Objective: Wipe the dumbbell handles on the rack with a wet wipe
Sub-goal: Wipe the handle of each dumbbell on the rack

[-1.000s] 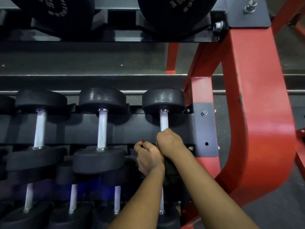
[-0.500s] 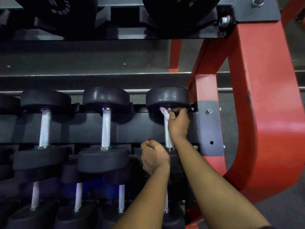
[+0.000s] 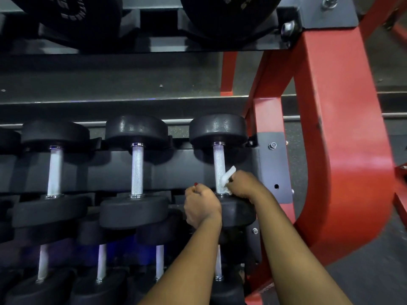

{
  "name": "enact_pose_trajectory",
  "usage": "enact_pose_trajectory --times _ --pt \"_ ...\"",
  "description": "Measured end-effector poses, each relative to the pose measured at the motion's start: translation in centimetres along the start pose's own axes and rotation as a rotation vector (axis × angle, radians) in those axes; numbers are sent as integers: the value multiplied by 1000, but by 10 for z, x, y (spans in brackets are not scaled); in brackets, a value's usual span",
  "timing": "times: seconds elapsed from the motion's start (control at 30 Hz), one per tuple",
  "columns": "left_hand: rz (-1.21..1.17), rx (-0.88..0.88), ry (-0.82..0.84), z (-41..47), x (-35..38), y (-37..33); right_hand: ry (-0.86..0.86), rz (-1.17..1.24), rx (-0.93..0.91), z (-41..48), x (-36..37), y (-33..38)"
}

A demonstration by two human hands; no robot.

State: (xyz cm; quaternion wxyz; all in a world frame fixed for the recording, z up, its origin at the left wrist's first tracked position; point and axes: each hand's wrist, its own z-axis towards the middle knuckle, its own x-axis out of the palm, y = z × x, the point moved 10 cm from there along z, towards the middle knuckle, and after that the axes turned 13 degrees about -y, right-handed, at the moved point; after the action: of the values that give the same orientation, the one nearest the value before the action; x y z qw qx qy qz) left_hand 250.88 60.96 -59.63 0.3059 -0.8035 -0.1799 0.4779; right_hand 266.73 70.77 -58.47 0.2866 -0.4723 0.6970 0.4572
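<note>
On the middle shelf of the rack, the rightmost black dumbbell (image 3: 218,128) shows its silver knurled handle (image 3: 218,159). My right hand (image 3: 244,183) holds a crumpled white wet wipe (image 3: 226,178) against the lower end of that handle, fingers curled round the wipe. My left hand (image 3: 201,205) is a closed fist just left of the handle's lower end, resting by the dumbbell's near head (image 3: 237,212). I cannot tell if it holds anything. Two more dumbbells with silver handles (image 3: 137,170) (image 3: 55,171) lie to the left on the same shelf.
A red steel upright (image 3: 343,139) of the rack curves down on the right, with a grey bolted bracket (image 3: 274,168) beside my right hand. Bigger dumbbells (image 3: 229,14) sit on the shelf above. Several more dumbbells (image 3: 101,263) lie on the shelf below.
My right hand slid the wipe up to the top of the handle, then back down to its lower end. The left fist stayed in place.
</note>
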Motion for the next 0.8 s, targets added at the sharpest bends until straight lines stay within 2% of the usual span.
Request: enact_pose_trajectory --times 0.1,0.23,0.5,0.6,0.8 --pt "0 2 6 0 1 1 -29 -157 -15 -1 -3 -3" --pt "4 -1 10 -1 1 0 -22 -132 64 5 6 -5" --pt "10 -7 9 0 1 1 95 -208 8 4 4 0" --pt "7 -6 10 0 2 0 88 -252 -11 3 -3 1" --pt "3 -15 20 0 1 1 36 -192 -9 2 1 3"
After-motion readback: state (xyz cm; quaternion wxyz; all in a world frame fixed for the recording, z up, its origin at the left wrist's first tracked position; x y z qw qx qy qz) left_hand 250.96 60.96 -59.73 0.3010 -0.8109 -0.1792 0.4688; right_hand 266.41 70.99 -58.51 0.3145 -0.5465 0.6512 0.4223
